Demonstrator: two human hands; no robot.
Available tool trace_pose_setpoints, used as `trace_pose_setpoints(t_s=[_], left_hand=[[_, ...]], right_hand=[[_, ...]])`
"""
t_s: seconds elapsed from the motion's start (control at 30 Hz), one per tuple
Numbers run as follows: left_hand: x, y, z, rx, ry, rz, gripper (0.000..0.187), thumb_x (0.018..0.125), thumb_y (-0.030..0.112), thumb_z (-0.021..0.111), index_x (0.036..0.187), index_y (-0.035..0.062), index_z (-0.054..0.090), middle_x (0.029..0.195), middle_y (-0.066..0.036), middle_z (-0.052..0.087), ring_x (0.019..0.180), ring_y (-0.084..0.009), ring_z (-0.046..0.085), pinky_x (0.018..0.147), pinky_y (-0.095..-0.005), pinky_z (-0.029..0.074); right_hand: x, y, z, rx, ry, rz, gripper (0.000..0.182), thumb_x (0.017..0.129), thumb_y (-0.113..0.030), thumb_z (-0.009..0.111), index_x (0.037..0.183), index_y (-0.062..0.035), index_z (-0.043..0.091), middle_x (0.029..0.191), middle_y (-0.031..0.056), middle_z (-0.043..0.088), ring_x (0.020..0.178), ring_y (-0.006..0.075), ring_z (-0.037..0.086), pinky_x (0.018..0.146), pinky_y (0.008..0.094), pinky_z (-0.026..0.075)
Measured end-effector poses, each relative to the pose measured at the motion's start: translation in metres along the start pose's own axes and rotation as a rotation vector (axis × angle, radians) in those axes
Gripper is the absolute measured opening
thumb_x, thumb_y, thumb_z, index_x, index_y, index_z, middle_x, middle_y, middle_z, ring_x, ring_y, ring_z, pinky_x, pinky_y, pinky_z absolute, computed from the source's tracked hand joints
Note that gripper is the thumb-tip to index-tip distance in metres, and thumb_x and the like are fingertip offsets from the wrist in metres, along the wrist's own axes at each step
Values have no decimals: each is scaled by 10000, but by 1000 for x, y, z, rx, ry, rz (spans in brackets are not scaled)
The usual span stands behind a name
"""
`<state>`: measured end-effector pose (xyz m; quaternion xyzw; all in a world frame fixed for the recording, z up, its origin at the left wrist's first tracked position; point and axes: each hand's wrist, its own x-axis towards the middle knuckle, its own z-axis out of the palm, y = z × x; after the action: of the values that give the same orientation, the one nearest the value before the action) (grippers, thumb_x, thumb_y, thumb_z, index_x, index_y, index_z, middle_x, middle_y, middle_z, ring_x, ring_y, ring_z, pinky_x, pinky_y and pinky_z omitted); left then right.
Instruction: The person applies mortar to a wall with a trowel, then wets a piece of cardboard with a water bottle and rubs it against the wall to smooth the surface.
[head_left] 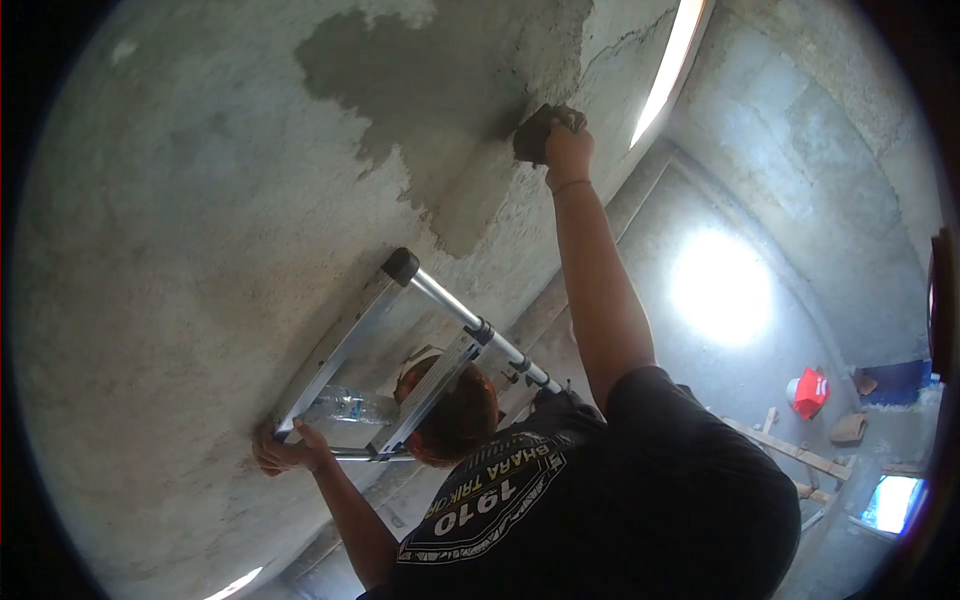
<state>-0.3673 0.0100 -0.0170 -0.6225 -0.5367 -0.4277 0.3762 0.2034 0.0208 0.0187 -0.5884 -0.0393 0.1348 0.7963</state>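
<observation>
My right hand is raised high, closed round a dark flat-edged block, like a sponge or float. The block is against or very near a dark, wet-looking patch of plaster on the grey wall. Lower left, my left hand grips the top corner of an aluminium ladder that leans by the wall. A clear plastic bottle lies between the ladder's rails. Just past a rung shows a round orange-brown bucket with dark contents, partly hidden by the ladder.
A narrow bright opening runs along the wall at upper right. Far below on the floor are a red-and-white item, wooden planks, a blue sheet and a brownish lump. Sunlight makes a bright spot on the floor.
</observation>
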Motion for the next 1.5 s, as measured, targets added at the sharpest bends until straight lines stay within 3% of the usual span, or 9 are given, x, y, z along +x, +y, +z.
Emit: trace_pose_setpoints(t_s=[0.13,0.23,0.3,0.47,0.83,0.9,1.23,1.33,1.5], left_hand=[[2,1,-1,-32,15,-9,636,811,707,441,948,100,569,1014,-68,575,997,-272,508,844,-436,282],[1,0,2,-71,37,-29,602,803,686,480,943,111,592,1017,-61,589,1001,-263,512,851,-429,276],[0,-2,-2,-94,24,-45,586,799,669,507,956,112,602,1028,-63,601,1005,-265,516,867,-433,272],[1,-2,2,-127,68,-39,580,780,665,542,953,117,620,1037,-61,609,1007,-253,516,868,-427,271],[0,-6,-4,-114,-7,-48,523,771,628,576,940,137,629,1025,-10,595,1035,-229,508,842,-413,254],[1,-4,-5,-117,-2,-48,523,772,629,573,943,138,628,1020,-5,596,1029,-227,510,842,-412,253],[2,-4,-3,-113,37,-35,503,780,610,572,965,145,619,1010,2,600,1001,-223,523,839,-412,255],[2,-4,-4,-104,35,-37,504,780,611,569,964,144,620,1015,-1,601,1014,-225,520,839,-414,256],[-2,-7,-2,-98,3,-55,528,774,629,563,961,139,621,1025,-4,599,1034,-223,510,842,-417,254]], right_hand=[[26,17,15,-4,-130,-34,224,824,-123,607,1040,-75,640,977,110,647,932,237,622,739,353,488],[10,-51,21,-1702,-383,-728,246,775,-150,653,1012,-88,660,1038,113,638,993,271,615,774,373,506],[17,-79,28,-1779,-512,-981,293,721,-174,697,1002,-94,669,1070,114,631,1019,285,608,803,387,518],[40,-174,25,223,-976,213,347,960,-69,302,1238,81,445,1219,187,545,1118,246,544,960,335,455],[50,-40,22,-431,-905,-36,285,940,-71,345,1174,40,465,1125,193,578,954,329,625,802,443,566],[-22,-115,47,-36,-467,351,282,928,-67,373,1152,41,505,1101,167,596,951,304,626,790,445,561],[40,-126,-9,-295,-923,-110,419,971,-100,219,1174,92,530,1209,185,573,1133,254,538,987,324,420],[46,-67,-9,70,-558,530,427,955,-114,238,1206,179,421,1191,264,552,1150,355,518,969,388,466],[68,-58,26,-46,-503,451,338,926,-137,374,1194,38,485,1152,207,575,1023,348,571,866,430,513]])
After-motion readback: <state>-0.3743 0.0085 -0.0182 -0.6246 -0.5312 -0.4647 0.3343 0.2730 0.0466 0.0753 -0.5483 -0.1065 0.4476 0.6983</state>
